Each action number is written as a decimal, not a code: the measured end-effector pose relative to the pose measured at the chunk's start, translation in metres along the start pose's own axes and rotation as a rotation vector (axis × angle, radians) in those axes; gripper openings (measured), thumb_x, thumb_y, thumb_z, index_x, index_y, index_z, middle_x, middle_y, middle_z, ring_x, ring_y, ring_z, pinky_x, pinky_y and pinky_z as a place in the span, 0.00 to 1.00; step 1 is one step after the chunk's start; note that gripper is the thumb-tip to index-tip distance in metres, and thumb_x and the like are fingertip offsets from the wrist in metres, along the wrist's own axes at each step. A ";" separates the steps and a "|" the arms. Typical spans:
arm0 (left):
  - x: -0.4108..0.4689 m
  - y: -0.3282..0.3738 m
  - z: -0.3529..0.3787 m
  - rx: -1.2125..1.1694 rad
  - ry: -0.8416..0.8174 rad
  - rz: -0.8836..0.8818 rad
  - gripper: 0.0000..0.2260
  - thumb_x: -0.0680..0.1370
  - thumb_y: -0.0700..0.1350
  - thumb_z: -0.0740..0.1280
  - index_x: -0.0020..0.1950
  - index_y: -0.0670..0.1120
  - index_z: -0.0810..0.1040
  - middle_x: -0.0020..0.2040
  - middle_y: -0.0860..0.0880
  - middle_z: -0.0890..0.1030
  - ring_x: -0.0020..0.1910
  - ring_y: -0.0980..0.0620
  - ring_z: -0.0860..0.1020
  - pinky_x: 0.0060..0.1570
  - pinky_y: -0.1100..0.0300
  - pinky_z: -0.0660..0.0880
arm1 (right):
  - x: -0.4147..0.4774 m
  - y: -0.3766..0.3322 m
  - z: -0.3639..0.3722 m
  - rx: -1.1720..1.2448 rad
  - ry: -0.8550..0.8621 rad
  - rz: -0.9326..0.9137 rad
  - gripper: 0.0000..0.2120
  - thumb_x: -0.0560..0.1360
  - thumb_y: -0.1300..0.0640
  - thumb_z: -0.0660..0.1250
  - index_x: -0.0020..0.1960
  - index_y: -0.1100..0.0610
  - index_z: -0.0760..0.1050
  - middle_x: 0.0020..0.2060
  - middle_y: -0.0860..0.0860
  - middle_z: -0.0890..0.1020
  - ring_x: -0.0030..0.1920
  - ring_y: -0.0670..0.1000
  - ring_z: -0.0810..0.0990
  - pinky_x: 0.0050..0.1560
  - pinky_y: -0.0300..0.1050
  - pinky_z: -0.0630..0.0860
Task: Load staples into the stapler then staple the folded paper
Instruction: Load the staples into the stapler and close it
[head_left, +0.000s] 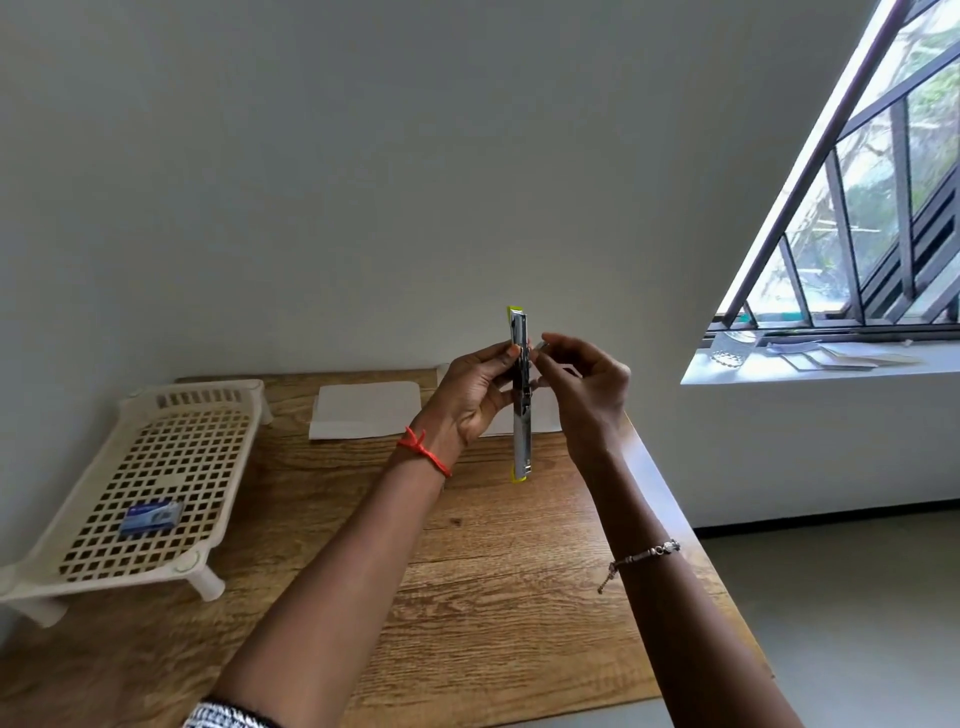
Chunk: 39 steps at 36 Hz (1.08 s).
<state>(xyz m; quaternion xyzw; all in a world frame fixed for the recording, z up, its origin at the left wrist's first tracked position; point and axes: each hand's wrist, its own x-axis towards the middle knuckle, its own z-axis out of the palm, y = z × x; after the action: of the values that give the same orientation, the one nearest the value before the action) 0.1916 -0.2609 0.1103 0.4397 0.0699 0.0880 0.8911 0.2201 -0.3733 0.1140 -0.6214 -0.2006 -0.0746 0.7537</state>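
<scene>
My left hand (470, 397) grips a yellow-green stapler (521, 436) swung fully open into one long upright bar, its metal channel facing me, held above the wooden table (467, 571). My right hand (584, 387) pinches a small silvery strip of staples (543, 344) at the upper part of the stapler's channel. A folded white paper (363, 410) lies flat near the table's far edge, behind my hands. More white paper (545, 410) is partly hidden behind the stapler and my right hand.
A cream plastic lattice rack (156, 467) on short legs stands at the table's left side, with a small blue staple box (151, 515) on it. A wall runs behind the table. At right is a window sill (810, 364) with papers, and the floor lies below.
</scene>
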 end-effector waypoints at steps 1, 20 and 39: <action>-0.001 0.000 0.000 0.004 0.004 0.001 0.09 0.79 0.34 0.58 0.49 0.40 0.78 0.37 0.51 0.85 0.45 0.51 0.79 0.39 0.55 0.82 | 0.000 0.000 0.000 -0.003 0.006 -0.002 0.07 0.68 0.67 0.72 0.44 0.58 0.81 0.34 0.52 0.81 0.33 0.46 0.80 0.32 0.39 0.78; -0.004 -0.003 0.005 0.028 0.018 -0.032 0.10 0.79 0.35 0.58 0.47 0.41 0.78 0.32 0.51 0.84 0.36 0.56 0.82 0.34 0.59 0.82 | 0.006 0.006 -0.004 -0.302 -0.015 -0.065 0.11 0.66 0.63 0.75 0.48 0.63 0.82 0.39 0.57 0.84 0.38 0.52 0.83 0.41 0.49 0.82; -0.008 -0.015 -0.007 -0.006 0.101 -0.160 0.10 0.80 0.35 0.58 0.43 0.40 0.77 0.26 0.50 0.82 0.28 0.56 0.82 0.32 0.57 0.82 | 0.008 -0.001 -0.010 -0.686 -0.314 -0.209 0.06 0.70 0.67 0.70 0.46 0.66 0.82 0.39 0.59 0.83 0.36 0.51 0.79 0.35 0.25 0.70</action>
<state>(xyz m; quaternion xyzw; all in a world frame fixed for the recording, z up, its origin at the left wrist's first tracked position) 0.1837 -0.2662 0.0948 0.4248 0.1493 0.0386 0.8920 0.2294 -0.3821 0.1172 -0.8173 -0.3391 -0.1177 0.4508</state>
